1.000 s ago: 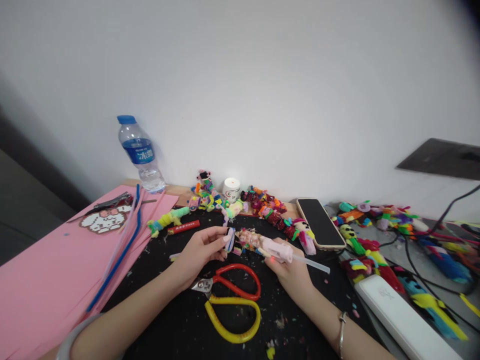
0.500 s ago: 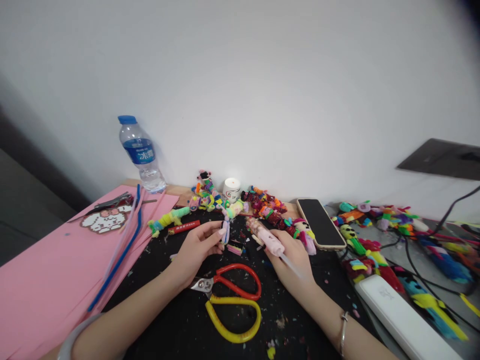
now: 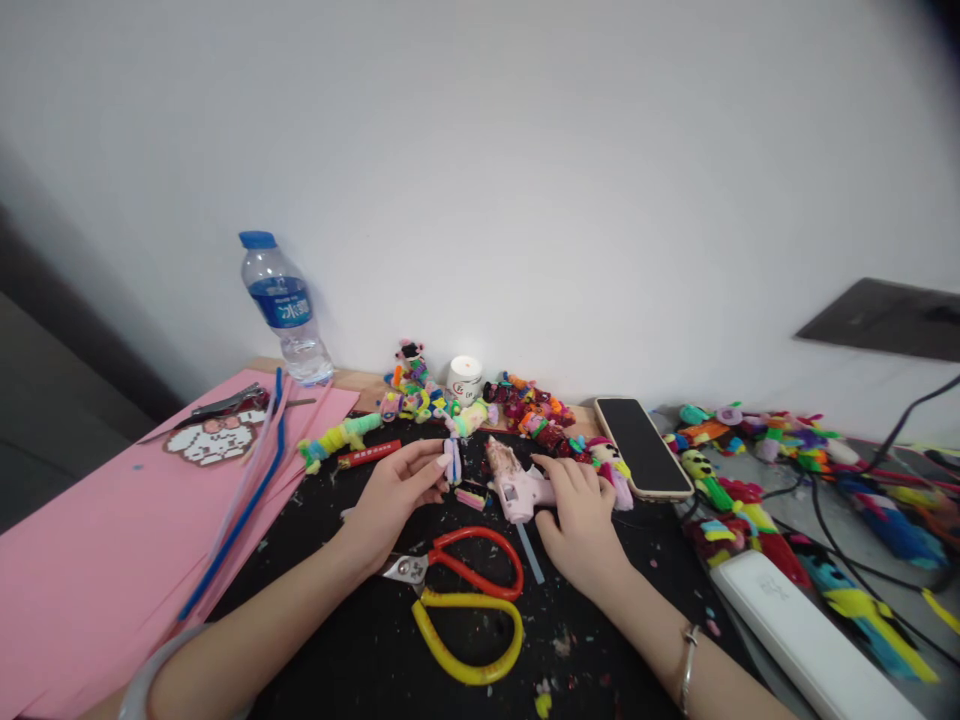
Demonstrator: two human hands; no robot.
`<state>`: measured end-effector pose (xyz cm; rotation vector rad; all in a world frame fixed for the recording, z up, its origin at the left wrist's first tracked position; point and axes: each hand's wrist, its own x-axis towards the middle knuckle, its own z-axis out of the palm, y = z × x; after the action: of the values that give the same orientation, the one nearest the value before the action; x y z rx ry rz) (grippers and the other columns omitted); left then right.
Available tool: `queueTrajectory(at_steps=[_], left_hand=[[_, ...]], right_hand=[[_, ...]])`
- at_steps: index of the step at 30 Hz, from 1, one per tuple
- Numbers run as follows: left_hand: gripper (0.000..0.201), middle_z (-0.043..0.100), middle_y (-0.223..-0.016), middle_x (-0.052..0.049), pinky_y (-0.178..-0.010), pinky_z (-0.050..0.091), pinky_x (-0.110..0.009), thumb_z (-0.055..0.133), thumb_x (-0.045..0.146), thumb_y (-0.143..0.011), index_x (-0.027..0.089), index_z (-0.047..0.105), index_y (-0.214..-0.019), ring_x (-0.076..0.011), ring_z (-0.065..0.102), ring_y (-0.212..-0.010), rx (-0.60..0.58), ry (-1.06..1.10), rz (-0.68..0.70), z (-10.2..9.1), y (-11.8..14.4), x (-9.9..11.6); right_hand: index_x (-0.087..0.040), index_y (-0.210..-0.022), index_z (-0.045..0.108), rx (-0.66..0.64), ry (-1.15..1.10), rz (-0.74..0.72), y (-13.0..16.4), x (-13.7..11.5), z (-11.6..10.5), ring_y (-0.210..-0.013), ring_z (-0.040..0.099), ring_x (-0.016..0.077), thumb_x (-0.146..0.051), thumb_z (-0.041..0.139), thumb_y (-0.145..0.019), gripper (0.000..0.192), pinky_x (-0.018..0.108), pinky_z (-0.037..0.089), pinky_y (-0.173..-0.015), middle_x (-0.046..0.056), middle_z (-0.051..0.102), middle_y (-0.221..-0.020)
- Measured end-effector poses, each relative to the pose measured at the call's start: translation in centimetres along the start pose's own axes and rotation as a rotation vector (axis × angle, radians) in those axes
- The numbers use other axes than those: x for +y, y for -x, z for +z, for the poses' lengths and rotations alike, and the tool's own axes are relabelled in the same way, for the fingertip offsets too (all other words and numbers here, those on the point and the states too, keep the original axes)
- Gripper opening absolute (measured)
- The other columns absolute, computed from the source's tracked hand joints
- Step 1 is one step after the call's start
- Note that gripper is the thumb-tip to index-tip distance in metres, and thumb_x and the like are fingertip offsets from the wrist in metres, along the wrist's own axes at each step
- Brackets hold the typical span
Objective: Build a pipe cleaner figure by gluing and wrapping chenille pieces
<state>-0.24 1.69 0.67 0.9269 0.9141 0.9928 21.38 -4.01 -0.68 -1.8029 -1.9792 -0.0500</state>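
Between the thumb and fingers of my left hand is a small bent lavender, white and blue pipe cleaner piece, held upright. My right hand is spread loosely about the handle end of a pale pink hot glue gun, thumb and index finger apart. The gun lies on its side on the black mat, its nozzle end brownish with residue. A clear glue stick sticks out of its back toward me. Scissors with one red and one yellow handle lie open between my forearms.
Pipe cleaner figures line the back, around a white paper cup. A phone and a white power bank lie right, with black cables. Left are pink sheets, loose pipe cleaners, a leaning water bottle and a red lighter-like stick.
The glue gun has turned from pointing away in my right hand to lying on its side, and that hand's grip has loosened. My left hand stays nearly still with the pipe cleaner piece.
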Motion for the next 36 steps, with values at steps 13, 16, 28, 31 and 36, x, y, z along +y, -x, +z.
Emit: queueTrajectory(at_steps=[13,16,28,31,36], left_hand=[[0.028,0.067,-0.098,-0.006,-0.064,0.052,-0.022,0.066,0.026,-0.077,0.020,0.048,-0.097,-0.0188,0.067,-0.086,-0.359,-0.036,-0.148,0.9,1.4,-0.4],[0.027,0.068,-0.087,-0.004,-0.061,0.052,-0.022,0.066,0.025,-0.076,0.019,0.047,-0.093,-0.0180,0.068,-0.078,-0.451,-0.109,-0.131,1.0,1.6,-0.6],[0.017,0.063,-0.076,0.000,-0.061,0.043,-0.025,0.055,0.032,-0.081,0.019,0.055,-0.093,-0.0138,0.056,-0.065,-0.297,-0.894,0.346,0.2,1.0,0.4],[0.022,0.063,-0.074,-0.002,-0.062,0.041,-0.028,0.041,0.035,-0.088,0.019,0.056,-0.087,-0.0175,0.058,-0.067,0.000,-1.291,0.424,-0.8,0.5,1.5],[0.035,0.066,-0.080,-0.012,-0.056,0.037,-0.031,0.034,0.037,-0.088,0.016,0.061,-0.079,-0.0268,0.062,-0.073,0.157,-1.732,0.184,-2.9,-0.3,3.2]], right_hand=[[-0.022,-0.109,0.052,0.073,-0.332,-0.258,1.0,-1.7,-0.9,-0.107,0.045,0.0268,-0.024,0.062,-0.076,0.034,0.043,0.033,-0.092,0.008,0.055,-0.110],[-0.022,-0.104,0.055,0.102,-0.384,-0.267,1.1,-1.9,-0.8,-0.102,0.048,0.0250,-0.022,0.063,-0.077,0.027,0.042,0.036,-0.089,0.007,0.057,-0.105],[-0.021,-0.098,0.056,0.144,-0.472,-0.233,1.0,-1.6,-0.7,-0.096,0.053,0.0234,-0.012,0.058,-0.077,0.022,0.040,0.044,-0.082,0.008,0.058,-0.100],[-0.021,-0.096,0.056,0.153,-0.474,-0.202,1.0,-1.4,-0.6,-0.096,0.054,0.0245,-0.012,0.058,-0.077,0.021,0.041,0.044,-0.081,0.009,0.058,-0.100],[-0.020,-0.095,0.056,0.137,-0.490,-0.173,0.9,-1.2,-0.3,-0.097,0.054,0.0240,-0.012,0.056,-0.078,0.019,0.040,0.045,-0.082,0.009,0.058,-0.101]])
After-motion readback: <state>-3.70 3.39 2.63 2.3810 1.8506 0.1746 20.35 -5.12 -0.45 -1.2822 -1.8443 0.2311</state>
